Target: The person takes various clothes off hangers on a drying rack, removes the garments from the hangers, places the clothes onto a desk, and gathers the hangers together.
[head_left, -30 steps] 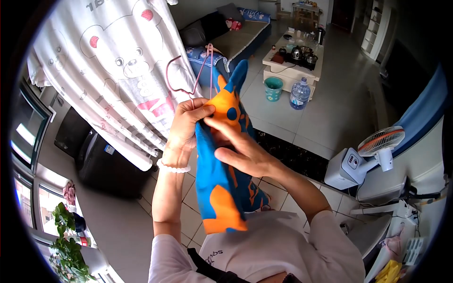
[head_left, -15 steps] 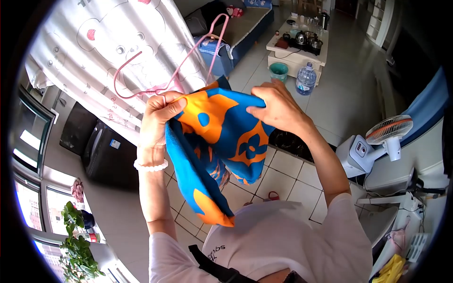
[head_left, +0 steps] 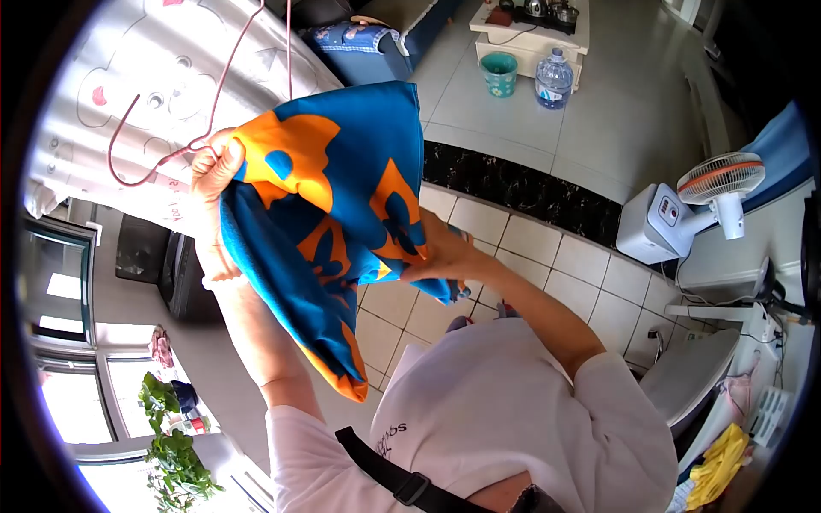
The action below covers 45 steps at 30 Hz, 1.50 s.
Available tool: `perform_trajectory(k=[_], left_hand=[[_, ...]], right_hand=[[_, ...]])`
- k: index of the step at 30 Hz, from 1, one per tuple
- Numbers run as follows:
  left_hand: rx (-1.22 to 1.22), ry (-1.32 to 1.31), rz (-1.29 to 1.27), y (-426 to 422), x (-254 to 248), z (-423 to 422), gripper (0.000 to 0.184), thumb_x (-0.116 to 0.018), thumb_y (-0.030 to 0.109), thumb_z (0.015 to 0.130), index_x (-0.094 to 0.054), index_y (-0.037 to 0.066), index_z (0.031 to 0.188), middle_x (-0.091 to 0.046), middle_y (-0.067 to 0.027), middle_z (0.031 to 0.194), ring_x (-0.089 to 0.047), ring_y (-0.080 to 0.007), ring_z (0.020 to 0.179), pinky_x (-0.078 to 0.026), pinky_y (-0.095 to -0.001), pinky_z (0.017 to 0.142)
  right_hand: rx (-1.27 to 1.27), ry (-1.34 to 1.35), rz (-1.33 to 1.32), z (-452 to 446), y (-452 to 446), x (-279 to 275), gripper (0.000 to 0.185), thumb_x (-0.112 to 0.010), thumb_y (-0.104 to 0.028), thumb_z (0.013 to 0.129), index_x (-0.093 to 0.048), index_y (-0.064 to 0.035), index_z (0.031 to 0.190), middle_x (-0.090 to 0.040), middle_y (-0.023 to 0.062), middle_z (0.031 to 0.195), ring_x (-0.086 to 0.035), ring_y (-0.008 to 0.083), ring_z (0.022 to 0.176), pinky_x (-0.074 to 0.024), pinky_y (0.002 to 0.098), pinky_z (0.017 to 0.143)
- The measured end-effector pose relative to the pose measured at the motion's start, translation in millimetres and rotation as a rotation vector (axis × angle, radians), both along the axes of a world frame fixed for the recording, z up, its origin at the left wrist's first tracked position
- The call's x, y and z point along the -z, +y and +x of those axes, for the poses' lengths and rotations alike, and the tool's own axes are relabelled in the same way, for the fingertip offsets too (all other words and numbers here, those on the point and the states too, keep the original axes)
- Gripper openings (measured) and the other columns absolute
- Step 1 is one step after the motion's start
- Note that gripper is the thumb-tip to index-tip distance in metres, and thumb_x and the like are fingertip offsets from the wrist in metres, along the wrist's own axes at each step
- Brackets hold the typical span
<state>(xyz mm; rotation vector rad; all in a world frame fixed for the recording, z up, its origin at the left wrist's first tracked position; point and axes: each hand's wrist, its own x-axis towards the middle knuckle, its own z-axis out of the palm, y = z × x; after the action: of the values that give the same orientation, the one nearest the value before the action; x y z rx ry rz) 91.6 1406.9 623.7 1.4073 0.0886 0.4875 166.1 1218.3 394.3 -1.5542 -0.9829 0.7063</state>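
Note:
A blue and orange patterned cloth [head_left: 295, 158], perhaps a garment, hangs in folds in front of me. My left hand [head_left: 214, 175] is closed on its upper left edge, the thumb pressing on the orange part. The same hand holds a pink wire hanger [head_left: 201, 141], whose hook and loops stick out above the fist. At the cloth's lower right side is my right hand [head_left: 445, 252], touching it; most of its fingers are hidden by the folds.
A pale curtain [head_left: 128, 51] hangs at upper left. To the right stand a white fan [head_left: 723, 184] and a white box-shaped appliance [head_left: 654, 222]. Farther off are a water bottle [head_left: 554, 81], a green bin [head_left: 499, 75] and a low table [head_left: 530, 47]. A leafy plant [head_left: 175, 445] sits lower left.
My right hand has left the cloth's upper right edge and moved down to its lower right side. My left hand, with cloth and hanger, has shifted left. The view has tilted down.

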Motion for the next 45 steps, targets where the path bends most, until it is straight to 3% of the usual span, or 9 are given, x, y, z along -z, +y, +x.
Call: perform_trajectory(k=[5, 7, 8, 10, 13, 18, 28, 35, 45], left_hand=[[-0.076, 0.028, -0.065, -14, 3, 9, 0.024, -0.067, 0.016, 0.080, -0.063, -0.004, 0.091, -0.066, -0.0148, 0.084, -0.064, -0.0235, 0.073, -0.054, -0.0351, 0.076], [-0.023, 0.020, -0.072, -16, 5, 13, 0.016, -0.069, 0.012, 0.078, -0.064, -0.002, 0.085, -0.066, -0.0144, 0.084, -0.064, -0.0240, 0.074, -0.054, -0.0361, 0.076], [-0.093, -0.053, -0.083, -15, 11, 15, 0.011, -0.071, 0.009, 0.075, -0.064, 0.002, 0.078, -0.065, -0.0119, 0.082, -0.063, -0.0225, 0.075, -0.053, -0.0353, 0.075], [-0.120, -0.036, -0.052, 5, 14, 14, 0.010, -0.071, 0.009, 0.075, -0.063, 0.003, 0.077, -0.065, -0.0112, 0.082, -0.063, -0.0220, 0.075, -0.053, -0.0349, 0.074], [-0.227, -0.026, 0.051, 35, 14, 13, 0.010, -0.072, 0.009, 0.074, -0.063, 0.005, 0.074, -0.064, -0.0091, 0.081, -0.061, -0.0204, 0.075, -0.052, -0.0337, 0.074], [-0.307, 0.000, 0.019, 38, 8, 6, 0.034, -0.075, 0.016, 0.072, -0.061, 0.004, 0.100, -0.065, -0.0099, 0.095, -0.062, -0.0244, 0.087, -0.051, -0.0364, 0.085], [-0.215, -0.054, 0.068, 35, 12, 15, 0.024, -0.070, 0.016, 0.077, -0.065, 0.000, 0.094, -0.066, -0.0119, 0.086, -0.064, -0.0208, 0.077, -0.054, -0.0328, 0.073], [-0.235, -0.101, -0.030, 34, 9, 19, 0.023, -0.072, 0.014, 0.075, -0.063, 0.005, 0.094, -0.066, -0.0127, 0.093, -0.065, -0.0247, 0.083, -0.055, -0.0372, 0.076], [-0.155, 0.019, 0.029, 16, -5, 19, 0.026, -0.075, 0.016, 0.073, -0.063, 0.001, 0.090, -0.066, -0.0123, 0.090, -0.064, -0.0236, 0.084, -0.053, -0.0364, 0.080]], right_hand=[[0.380, -0.442, 0.035, -27, 23, 64, 0.106, -0.078, -0.041, 0.063, -0.015, -0.0087, 0.143, -0.022, 0.0241, 0.142, -0.026, 0.0416, 0.130, -0.0298, 0.0503, 0.103], [0.378, -0.102, 0.196, -2, 16, 62, 0.037, -0.066, -0.011, 0.079, -0.056, -0.0060, 0.114, -0.060, 0.0130, 0.105, -0.060, 0.0270, 0.093, -0.0518, 0.0316, 0.073], [0.588, -0.022, 0.280, 14, 23, 84, 0.027, -0.065, -0.009, 0.080, -0.061, -0.0040, 0.107, -0.064, 0.0118, 0.090, -0.061, 0.0226, 0.082, -0.0494, 0.0286, 0.066], [0.439, 0.045, 0.211, 66, 3, 92, 0.016, -0.061, -0.005, 0.079, -0.063, -0.0018, 0.095, -0.065, 0.0131, 0.081, -0.061, 0.0219, 0.069, -0.0483, 0.0341, 0.067], [0.535, -0.314, 0.258, 118, -30, 54, 0.018, -0.058, 0.000, 0.079, -0.059, 0.0011, 0.096, -0.059, 0.0237, 0.078, -0.061, 0.0381, 0.074, -0.0482, 0.0346, 0.064], [0.428, -0.564, 0.151, 129, -53, -3, 0.015, -0.060, -0.007, 0.081, -0.059, 0.0052, 0.089, -0.061, 0.0203, 0.066, -0.062, 0.0310, 0.057, -0.0490, 0.0334, 0.055], [0.319, -0.463, -0.061, 121, -64, 5, 0.035, -0.063, -0.030, 0.084, -0.063, 0.0046, 0.090, -0.059, 0.0171, 0.059, -0.059, 0.0275, 0.051, -0.0486, 0.0321, 0.056], [0.135, -0.354, -0.171, 133, -90, 23, 0.043, -0.073, -0.021, 0.071, -0.060, 0.0067, 0.101, -0.063, 0.0194, 0.071, -0.064, 0.0271, 0.063, -0.0508, 0.0309, 0.065], [0.388, -0.282, 0.005, 130, -95, 108, 0.016, -0.060, -0.005, 0.081, -0.056, -0.0005, 0.095, -0.060, 0.0194, 0.078, -0.062, 0.0286, 0.073, -0.0474, 0.0357, 0.067]])
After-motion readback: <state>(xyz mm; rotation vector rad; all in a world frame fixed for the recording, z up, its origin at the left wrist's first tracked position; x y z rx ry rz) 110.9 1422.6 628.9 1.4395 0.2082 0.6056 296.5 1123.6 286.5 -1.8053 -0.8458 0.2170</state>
